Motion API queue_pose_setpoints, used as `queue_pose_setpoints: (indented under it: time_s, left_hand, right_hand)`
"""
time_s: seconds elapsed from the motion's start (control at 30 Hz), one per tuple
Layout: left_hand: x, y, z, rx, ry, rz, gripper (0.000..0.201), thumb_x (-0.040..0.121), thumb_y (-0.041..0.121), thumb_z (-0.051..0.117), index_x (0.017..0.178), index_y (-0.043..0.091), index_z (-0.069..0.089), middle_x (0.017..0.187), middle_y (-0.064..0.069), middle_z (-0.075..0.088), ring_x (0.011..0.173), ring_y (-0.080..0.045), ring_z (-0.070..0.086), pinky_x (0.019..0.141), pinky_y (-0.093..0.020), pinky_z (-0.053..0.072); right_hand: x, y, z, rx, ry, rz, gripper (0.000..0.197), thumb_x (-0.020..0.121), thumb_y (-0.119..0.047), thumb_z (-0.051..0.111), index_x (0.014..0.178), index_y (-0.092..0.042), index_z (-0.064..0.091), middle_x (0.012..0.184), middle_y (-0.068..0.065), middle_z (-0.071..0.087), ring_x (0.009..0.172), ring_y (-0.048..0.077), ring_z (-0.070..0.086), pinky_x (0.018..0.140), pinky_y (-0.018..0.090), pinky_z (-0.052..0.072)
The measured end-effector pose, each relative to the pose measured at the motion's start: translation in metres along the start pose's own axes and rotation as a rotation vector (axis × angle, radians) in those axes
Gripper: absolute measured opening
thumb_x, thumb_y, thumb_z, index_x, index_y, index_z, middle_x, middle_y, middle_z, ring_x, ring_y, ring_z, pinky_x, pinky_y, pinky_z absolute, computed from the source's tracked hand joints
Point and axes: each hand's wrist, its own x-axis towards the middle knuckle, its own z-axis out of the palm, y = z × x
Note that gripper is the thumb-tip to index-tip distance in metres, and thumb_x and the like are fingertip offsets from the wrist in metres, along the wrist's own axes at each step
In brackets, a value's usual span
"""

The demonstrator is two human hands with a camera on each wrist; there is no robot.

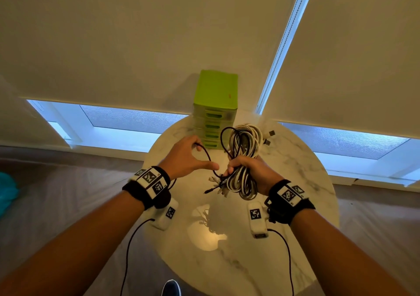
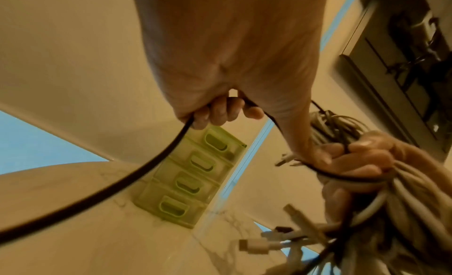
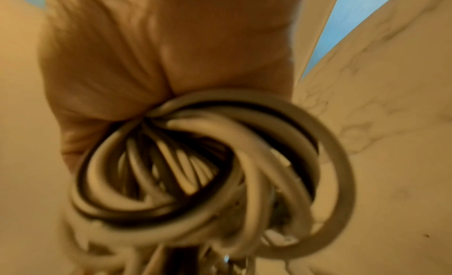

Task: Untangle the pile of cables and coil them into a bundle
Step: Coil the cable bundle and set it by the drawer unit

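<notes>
A coiled bundle of white and black cables (image 1: 242,157) is held above the round marble table (image 1: 284,239). My right hand (image 1: 250,170) grips the bundle round its middle, loops sticking out above and below; up close the loops (image 3: 208,163) fill the right wrist view. A loose black cable (image 1: 208,153) runs from the bundle to my left hand (image 1: 188,157), whose curled fingers (image 2: 220,113) hold it, thumb stretched toward the right hand. Several plug ends (image 1: 218,186) hang out of the bundle's left side.
A green mini drawer unit (image 1: 214,109) stands at the table's far edge, just behind the hands. Two loose USB plugs (image 1: 269,137) lie to its right. Window blinds hang behind the table. A dark shoe (image 1: 171,287) shows below the table's near edge.
</notes>
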Motion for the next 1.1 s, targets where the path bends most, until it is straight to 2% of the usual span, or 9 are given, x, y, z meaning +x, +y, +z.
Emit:
queue_pose_setpoints:
  time_s: [0.07, 0.3, 0.47, 0.53, 0.63, 0.73, 0.87, 1.0, 1.1]
  left_hand:
    - [0.001, 0.003, 0.0, 0.014, -0.063, 0.089, 0.063, 0.059, 0.046, 0.097, 0.101, 0.022, 0.055, 0.085, 0.01, 0.046, 0.074, -0.005, 0.041, 0.061, -0.02, 0.031]
    - [-0.002, -0.005, -0.001, 0.013, -0.256, 0.225, 0.057, 0.075, 0.025, 0.09, 0.122, 0.024, 0.057, 0.087, 0.008, 0.049, 0.075, 0.0, 0.051, 0.068, -0.014, 0.038]
    - [-0.006, -0.002, -0.004, -0.126, -0.226, 0.175, 0.067, 0.083, 0.01, 0.08, 0.136, 0.024, 0.043, 0.1, 0.008, 0.054, 0.08, -0.002, 0.051, 0.074, -0.016, 0.043]
    - [-0.001, 0.0, -0.009, -0.225, -0.083, 0.124, 0.055, 0.085, 0.004, 0.075, 0.128, 0.024, 0.049, 0.103, 0.004, 0.058, 0.08, -0.009, 0.055, 0.077, -0.023, 0.048]
    - [0.002, -0.004, -0.018, -0.078, -0.045, 0.091, 0.021, 0.091, 0.025, 0.076, 0.11, 0.023, 0.066, 0.102, 0.007, 0.067, 0.088, -0.009, 0.064, 0.08, -0.021, 0.051]
    - [0.001, -0.012, -0.026, -0.107, -0.085, -0.036, 0.017, 0.098, 0.036, 0.065, 0.098, 0.021, 0.073, 0.095, 0.003, 0.074, 0.092, -0.016, 0.069, 0.084, -0.03, 0.051]
    - [0.002, 0.006, -0.022, -0.513, -0.098, -0.218, 0.007, 0.101, 0.021, 0.06, 0.104, 0.017, 0.066, 0.1, -0.005, 0.076, 0.101, -0.025, 0.074, 0.085, -0.036, 0.049]
    - [0.005, 0.029, -0.007, -0.73, -0.11, -0.278, 0.023, 0.107, 0.014, 0.045, 0.119, 0.008, 0.064, 0.116, -0.016, 0.07, 0.107, -0.032, 0.069, 0.094, -0.045, 0.055]
    - [0.003, 0.046, -0.002, -0.798, -0.133, -0.273, 0.032, 0.109, 0.013, 0.035, 0.11, 0.012, 0.067, 0.102, -0.006, 0.071, 0.092, -0.02, 0.069, 0.077, -0.031, 0.06]
  right_hand:
    - [0.004, 0.001, 0.007, 0.024, 0.003, -0.016, 0.014, 0.088, -0.003, 0.057, 0.083, 0.006, 0.066, 0.093, 0.03, 0.064, 0.091, 0.042, 0.066, 0.088, 0.05, 0.057]
    - [0.011, 0.008, 0.029, 0.159, 0.059, 0.003, 0.034, 0.09, -0.003, 0.06, 0.124, 0.002, 0.061, 0.12, 0.029, 0.066, 0.11, 0.046, 0.065, 0.096, 0.062, 0.051]
    - [0.002, 0.006, 0.036, 0.09, -0.029, 0.036, 0.013, 0.091, -0.002, 0.056, 0.095, 0.007, 0.064, 0.103, 0.03, 0.069, 0.094, 0.041, 0.069, 0.079, 0.046, 0.06]
    - [-0.002, 0.007, 0.037, 0.091, -0.064, 0.05, 0.011, 0.092, -0.002, 0.055, 0.09, 0.006, 0.064, 0.101, 0.034, 0.067, 0.096, 0.043, 0.069, 0.081, 0.05, 0.059]
    - [-0.007, 0.007, 0.037, 0.083, -0.063, 0.021, 0.015, 0.093, -0.002, 0.053, 0.084, 0.004, 0.063, 0.097, 0.03, 0.069, 0.093, 0.039, 0.07, 0.08, 0.046, 0.06]
    - [-0.007, 0.005, 0.035, 0.056, -0.003, -0.018, 0.008, 0.091, 0.0, 0.056, 0.089, 0.003, 0.062, 0.088, 0.024, 0.069, 0.088, 0.036, 0.071, 0.08, 0.044, 0.06]
    - [-0.003, 0.008, 0.04, -0.116, 0.105, -0.061, 0.009, 0.084, 0.004, 0.064, 0.093, 0.004, 0.064, 0.08, 0.024, 0.068, 0.083, 0.04, 0.072, 0.081, 0.049, 0.061]
    - [0.004, 0.016, 0.053, -0.232, 0.186, -0.117, 0.01, 0.082, 0.001, 0.068, 0.092, 0.004, 0.068, 0.081, 0.022, 0.073, 0.078, 0.032, 0.073, 0.078, 0.045, 0.062]
    - [0.01, 0.019, 0.054, -0.302, 0.231, -0.13, 0.007, 0.08, -0.001, 0.069, 0.086, -0.005, 0.068, 0.072, 0.01, 0.072, 0.07, 0.021, 0.071, 0.072, 0.038, 0.061]
